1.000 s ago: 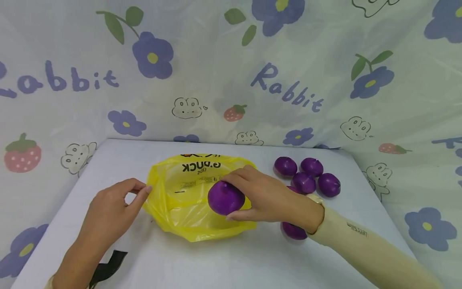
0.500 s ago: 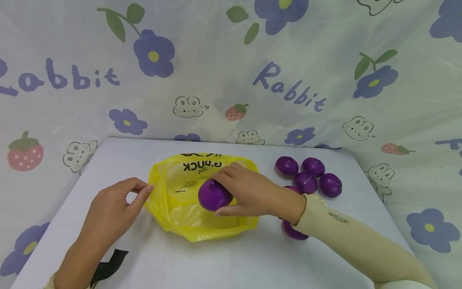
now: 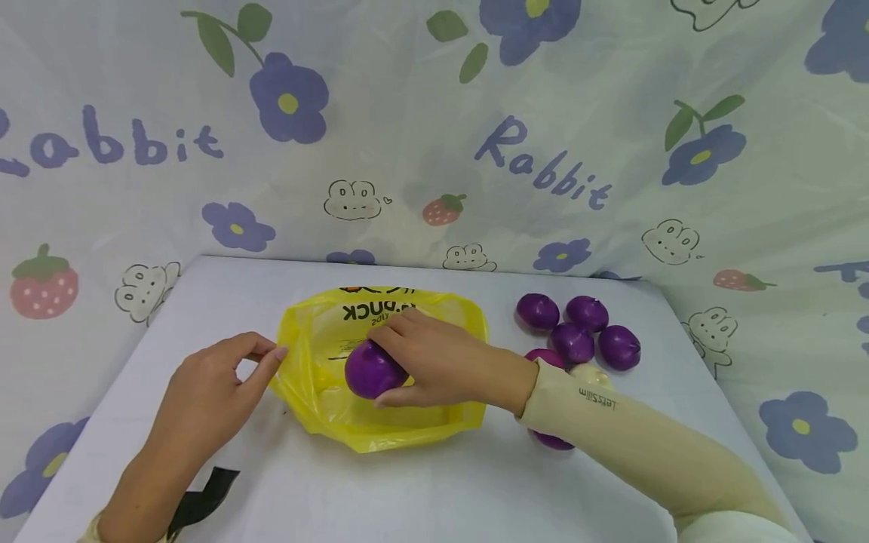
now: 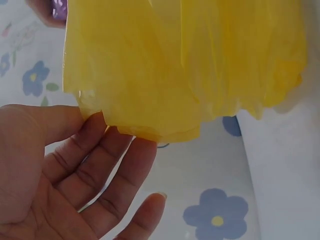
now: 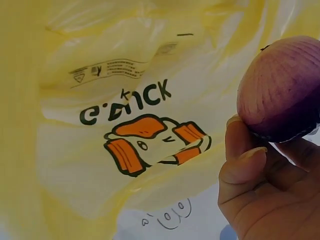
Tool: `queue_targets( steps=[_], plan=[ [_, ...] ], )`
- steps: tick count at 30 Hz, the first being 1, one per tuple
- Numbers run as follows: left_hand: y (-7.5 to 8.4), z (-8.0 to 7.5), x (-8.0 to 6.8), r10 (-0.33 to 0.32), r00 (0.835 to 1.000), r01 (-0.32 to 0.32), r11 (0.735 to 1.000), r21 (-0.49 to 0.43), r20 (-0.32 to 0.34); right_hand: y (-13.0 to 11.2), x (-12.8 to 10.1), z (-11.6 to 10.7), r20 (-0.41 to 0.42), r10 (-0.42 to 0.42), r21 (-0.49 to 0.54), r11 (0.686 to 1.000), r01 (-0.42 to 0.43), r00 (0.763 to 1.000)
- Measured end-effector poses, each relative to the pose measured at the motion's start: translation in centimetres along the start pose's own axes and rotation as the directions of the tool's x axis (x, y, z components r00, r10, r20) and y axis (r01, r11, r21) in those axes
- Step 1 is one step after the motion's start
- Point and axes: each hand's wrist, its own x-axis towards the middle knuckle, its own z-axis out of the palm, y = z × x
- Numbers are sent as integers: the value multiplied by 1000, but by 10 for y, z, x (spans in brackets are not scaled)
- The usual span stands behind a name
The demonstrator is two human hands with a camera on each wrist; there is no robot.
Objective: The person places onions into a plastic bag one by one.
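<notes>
A yellow plastic bag (image 3: 326, 407) lies open on the white table (image 3: 421, 490). My left hand (image 3: 261, 354) pinches the bag's left rim, seen close in the left wrist view as the yellow bag (image 4: 165, 65) against my fingers (image 4: 95, 145). My right hand (image 3: 400, 362) grips a purple onion (image 3: 366, 371) inside the bag's mouth. In the right wrist view the purple onion (image 5: 280, 90) sits in my fingers above the bag's printed wall (image 5: 125, 110).
Several more purple onions (image 3: 577, 332) lie on the table right of the bag, one (image 3: 551, 439) partly under my right forearm. A black strap (image 3: 204, 498) lies near my left wrist. A flower-printed cloth (image 3: 434, 136) hangs behind the table.
My right hand has carried the onion leftward and deeper into the bag's opening. My left hand has kept its pinch on the rim without moving.
</notes>
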Motion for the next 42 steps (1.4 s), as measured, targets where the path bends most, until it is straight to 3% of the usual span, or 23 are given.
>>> queue_targets(
  steps=[15,28,35,42],
  plan=[
    [-5,-1,-1,8,1000,-8,1000,1,1,-8,40,11,41,-7,-91,996,11,999],
    [-5,1,-2,12,1000,-12,1000,-1,9,1,64,40,27,59,-13,998,-59,998],
    [-4,0,-1,34,999,-34,999,-5,-6,3,70,47,79,92,13,996,-93,993],
    [-4,0,0,55,998,-55,998,-11,-17,9,78,54,71,105,-1,994,-105,992]
  ],
)
